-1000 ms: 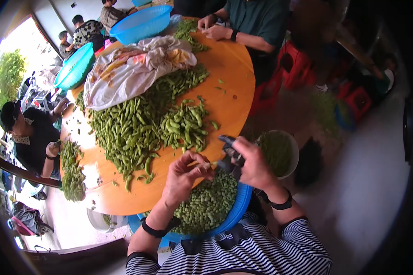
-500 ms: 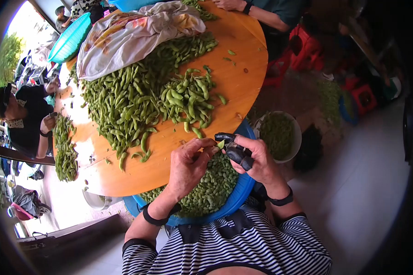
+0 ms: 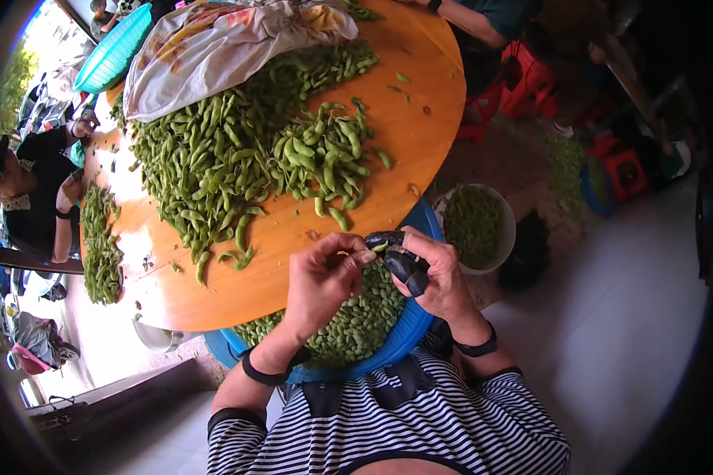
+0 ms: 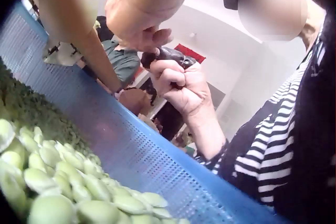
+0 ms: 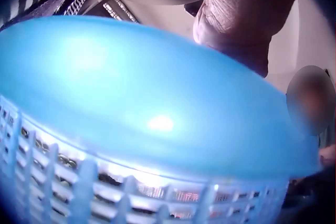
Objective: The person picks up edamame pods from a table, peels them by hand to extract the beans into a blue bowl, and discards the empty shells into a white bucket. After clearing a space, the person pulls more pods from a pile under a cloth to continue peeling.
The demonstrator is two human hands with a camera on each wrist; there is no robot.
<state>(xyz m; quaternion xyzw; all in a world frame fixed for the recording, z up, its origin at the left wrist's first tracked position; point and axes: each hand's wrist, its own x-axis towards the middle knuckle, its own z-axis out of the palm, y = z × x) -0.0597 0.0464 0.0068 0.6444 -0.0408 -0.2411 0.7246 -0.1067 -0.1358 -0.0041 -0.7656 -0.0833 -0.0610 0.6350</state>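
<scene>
In the head view, my left hand pinches a small green bean pod by one end. My right hand meets it there, its black-covered fingers gripping the pod's other side. Both hands are above a blue basket full of shelled green beans. The left wrist view has these beans close up, with the right hand curled below the left fingertips. Mostly the basket's blue rim fills the right wrist view, hiding the pod.
A large heap of pods and a smaller pile lie on the round orange table, partly under a stained cloth. Someone sits at the left beside more pods. A white bucket and red stools stand right.
My right hand, blurred and apart a second ago, has come in against the left at a pod. The head view has tipped down, so the table appears shifted up and left.
</scene>
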